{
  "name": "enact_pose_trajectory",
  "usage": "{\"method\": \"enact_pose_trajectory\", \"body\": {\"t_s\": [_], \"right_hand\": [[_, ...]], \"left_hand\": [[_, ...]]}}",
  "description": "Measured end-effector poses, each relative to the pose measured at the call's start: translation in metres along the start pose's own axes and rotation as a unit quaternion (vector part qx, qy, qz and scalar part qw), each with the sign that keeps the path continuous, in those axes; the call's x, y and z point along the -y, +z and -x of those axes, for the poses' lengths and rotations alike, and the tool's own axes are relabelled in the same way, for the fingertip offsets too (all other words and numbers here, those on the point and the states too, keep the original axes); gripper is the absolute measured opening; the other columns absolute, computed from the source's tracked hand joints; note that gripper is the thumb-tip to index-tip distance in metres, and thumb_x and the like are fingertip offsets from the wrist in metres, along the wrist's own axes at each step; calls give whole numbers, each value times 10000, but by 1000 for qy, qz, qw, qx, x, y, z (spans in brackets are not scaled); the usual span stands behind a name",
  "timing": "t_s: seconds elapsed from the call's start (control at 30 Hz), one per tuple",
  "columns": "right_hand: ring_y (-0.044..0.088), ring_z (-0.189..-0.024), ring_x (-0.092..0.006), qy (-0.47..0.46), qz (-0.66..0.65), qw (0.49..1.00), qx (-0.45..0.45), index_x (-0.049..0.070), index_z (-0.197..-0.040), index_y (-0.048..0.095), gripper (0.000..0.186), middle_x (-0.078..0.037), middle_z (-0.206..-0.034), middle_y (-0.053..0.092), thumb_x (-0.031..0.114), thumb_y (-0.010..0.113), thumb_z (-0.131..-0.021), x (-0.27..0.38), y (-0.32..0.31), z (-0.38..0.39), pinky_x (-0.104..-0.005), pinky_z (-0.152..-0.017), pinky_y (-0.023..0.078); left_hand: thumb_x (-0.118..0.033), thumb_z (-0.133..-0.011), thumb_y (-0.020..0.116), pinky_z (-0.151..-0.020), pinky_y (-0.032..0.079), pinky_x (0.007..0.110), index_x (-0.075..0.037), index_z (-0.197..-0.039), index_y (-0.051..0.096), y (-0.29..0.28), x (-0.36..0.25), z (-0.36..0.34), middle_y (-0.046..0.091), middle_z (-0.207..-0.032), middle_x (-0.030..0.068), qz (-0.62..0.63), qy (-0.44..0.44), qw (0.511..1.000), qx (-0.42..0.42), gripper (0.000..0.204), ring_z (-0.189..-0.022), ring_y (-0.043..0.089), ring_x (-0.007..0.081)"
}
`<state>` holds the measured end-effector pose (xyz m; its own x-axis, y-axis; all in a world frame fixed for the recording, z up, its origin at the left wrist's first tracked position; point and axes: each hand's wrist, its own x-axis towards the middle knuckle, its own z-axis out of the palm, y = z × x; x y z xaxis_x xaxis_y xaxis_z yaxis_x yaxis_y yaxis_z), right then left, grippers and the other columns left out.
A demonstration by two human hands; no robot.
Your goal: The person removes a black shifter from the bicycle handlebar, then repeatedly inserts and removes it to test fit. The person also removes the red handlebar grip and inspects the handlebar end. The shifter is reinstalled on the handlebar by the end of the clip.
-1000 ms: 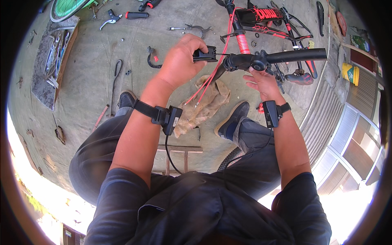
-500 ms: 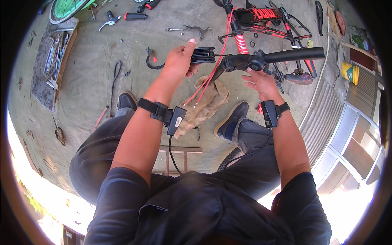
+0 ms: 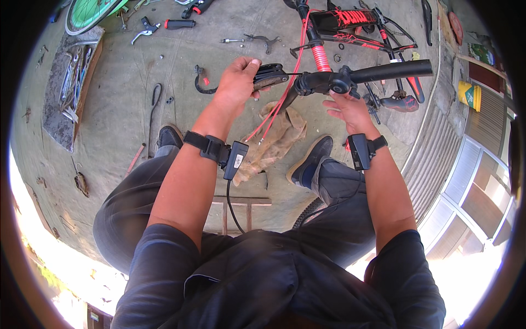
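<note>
My left hand (image 3: 236, 82) is closed around a black folding multi-tool (image 3: 268, 75). One thin key sticks out of the tool toward the clamp area of the bicycle's black handlebar (image 3: 392, 71); whether its tip sits in a bolt is too small to tell. Under the round fitting (image 3: 339, 83) at the middle of the bar is my right hand (image 3: 352, 112), thumb and fingertips against it, the other fingers loosely stretched. Red cables (image 3: 278, 107) hang down between my hands. Beyond them lies the black and red bicycle frame (image 3: 356, 19), with red and white stripes below the bar.
A tray of wrenches (image 3: 74, 88) lies at the left. Brake lever (image 3: 145, 30), handlebar grip (image 3: 179, 24) and other small parts are spread on the far floor. A tan cloth (image 3: 285, 129) lies between my feet. At the right stands a yellow bucket (image 3: 469, 96).
The multi-tool has turned in my left hand, so its body shows at a different angle. My right hand stays at the handlebar's middle.
</note>
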<state>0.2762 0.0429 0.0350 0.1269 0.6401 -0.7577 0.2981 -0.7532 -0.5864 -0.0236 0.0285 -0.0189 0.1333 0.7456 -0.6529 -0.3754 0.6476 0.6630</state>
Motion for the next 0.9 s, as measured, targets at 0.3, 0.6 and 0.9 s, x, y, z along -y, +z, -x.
{"method": "enact_pose_trajectory", "body": {"t_s": [0.3,0.6,0.9], "right_hand": [[673,-957,-160,2,52,999,-4,86,-1236,622,357,-40,-1115,680,290,699,-953,8,-3,8,-319,-791,534],[616,-1170,-199,45,33,971,233,58,-1285,574,460,-106,-1299,622,423,603,-1008,1,58,52,-368,-985,490],[589,-1134,-200,-65,-456,873,162,135,-1252,572,336,-50,-1207,631,358,615,-1005,-1,157,12,-388,-988,454]], "left_hand": [[-366,-974,660,-605,492,244,-15,-1265,581,-2,-8,13,684,-1002,84,-24,56,998,25,464,-767,680,129],[-735,-954,416,-396,398,256,-48,-1021,678,0,-27,10,655,-692,81,-190,-38,981,11,738,-488,598,130],[-792,-937,341,-386,362,254,-60,-936,668,-3,-39,12,650,-651,72,-113,-127,985,43,801,-469,571,128]]}}
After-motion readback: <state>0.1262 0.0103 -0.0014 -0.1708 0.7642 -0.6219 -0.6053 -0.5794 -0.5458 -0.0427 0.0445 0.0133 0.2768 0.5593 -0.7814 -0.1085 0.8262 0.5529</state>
